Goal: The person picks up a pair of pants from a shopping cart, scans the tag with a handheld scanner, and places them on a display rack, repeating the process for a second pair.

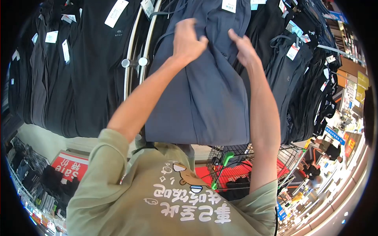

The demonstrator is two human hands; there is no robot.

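A pair of dark blue-grey trousers [220,98] hangs in front of me, its legs falling close to my chest. My left hand [189,42] is over the upper left part of the trousers, thumb and fingers spread apart and slightly blurred. At their right edge, my right hand [245,50] has its thumb stretched out from the fingers, some of which are hidden behind the hand. A white price tag [229,5] hangs at the top of the trousers, above and between my hands.
Metal rack tubes [134,47] stand left of the trousers. Black trousers [94,78] hang beyond them, and more tagged dark trousers [289,74] hang at right. A wire shopping cart [232,167] with green parts is below, near a red sale sign [70,166]. People are far right.
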